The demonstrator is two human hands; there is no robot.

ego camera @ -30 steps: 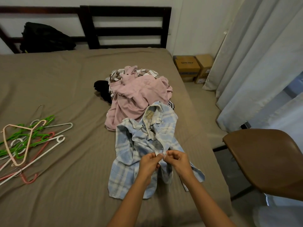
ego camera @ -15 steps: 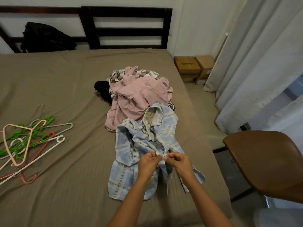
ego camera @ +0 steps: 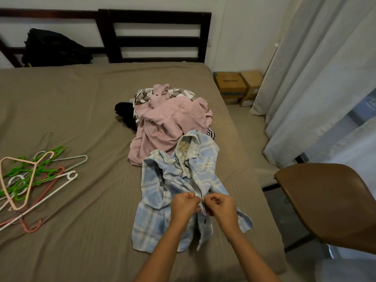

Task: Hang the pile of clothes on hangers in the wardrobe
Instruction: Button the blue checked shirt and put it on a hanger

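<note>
Across the bed point(ego camera: 81, 241) I am handling the shirt point(ego camera: 154, 180) lying at the bed's near edge; left grip point(ego camera: 184, 206) and right grip point(ego camera: 220, 205) are pinching its front edges, probably working a button. The next move is calling for one of the hangers point(ego camera: 34, 178) at the bed's left.

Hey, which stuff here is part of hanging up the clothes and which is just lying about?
For the job: plaid shirt, pinched by left hand and right hand; clothes pile; hangers.
Lying about: black bag, cardboard boxes, brown chair, curtain.
</note>
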